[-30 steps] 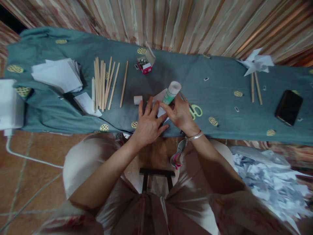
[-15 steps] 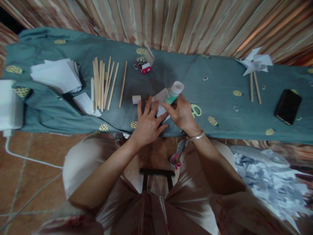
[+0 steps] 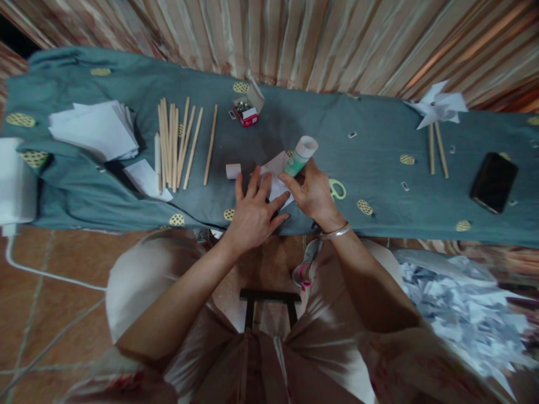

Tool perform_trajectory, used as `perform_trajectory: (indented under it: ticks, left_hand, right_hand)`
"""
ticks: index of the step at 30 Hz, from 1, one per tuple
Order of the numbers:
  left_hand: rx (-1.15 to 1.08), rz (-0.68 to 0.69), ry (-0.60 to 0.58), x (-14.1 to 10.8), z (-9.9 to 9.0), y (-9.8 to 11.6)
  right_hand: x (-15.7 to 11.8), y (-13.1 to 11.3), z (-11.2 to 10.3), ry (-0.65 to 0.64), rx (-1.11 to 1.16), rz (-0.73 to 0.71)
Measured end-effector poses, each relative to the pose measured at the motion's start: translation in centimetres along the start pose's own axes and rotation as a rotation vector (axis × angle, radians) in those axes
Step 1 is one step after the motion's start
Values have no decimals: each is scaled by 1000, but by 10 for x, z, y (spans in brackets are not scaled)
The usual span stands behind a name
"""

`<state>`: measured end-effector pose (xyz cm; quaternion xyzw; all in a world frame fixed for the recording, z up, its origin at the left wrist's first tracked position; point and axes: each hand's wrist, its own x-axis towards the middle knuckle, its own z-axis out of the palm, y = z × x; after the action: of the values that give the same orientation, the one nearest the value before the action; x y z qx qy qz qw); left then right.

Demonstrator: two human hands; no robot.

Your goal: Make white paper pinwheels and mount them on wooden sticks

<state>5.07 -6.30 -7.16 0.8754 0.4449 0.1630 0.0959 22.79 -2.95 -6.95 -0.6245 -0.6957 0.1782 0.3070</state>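
My right hand [image 3: 314, 193] is closed round a green and white glue stick [image 3: 300, 156], tilted with its lower end over a small white sheet of paper [image 3: 275, 189]. Spread fingers of my left hand [image 3: 257, 210] press that paper flat on the cloth. A white glue stick cap [image 3: 233, 171] lies just beyond my left fingertips. Beside my right hand shows one light-green handle of a pair of scissors [image 3: 337, 189]; the rest of it is hidden. An open red box of small metal pieces [image 3: 248, 115] stands farther back.
Wooden sticks [image 3: 174, 146] and a stack of white paper [image 3: 95, 130] lie to the left on the green cloth [image 3: 362, 168]. To the right are a paper pinwheel [image 3: 438, 105] and a black phone [image 3: 494, 182]. A bag of paper scraps [image 3: 463, 314] sits below.
The glue stick has tipped and shifted very slightly in my right hand. My left hand stays on the paper. The whole view has moved a little.
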Motion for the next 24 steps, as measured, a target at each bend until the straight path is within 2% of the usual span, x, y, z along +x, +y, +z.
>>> perform_trajectory:
  ticks: [13, 24]
  left_hand:
    - [2, 1, 7, 0, 0, 0]
    - [5, 5, -4, 1, -1, 1]
  right_hand:
    - [5, 5, 7, 35, -9, -9]
    - [8, -2, 7, 23, -6, -19]
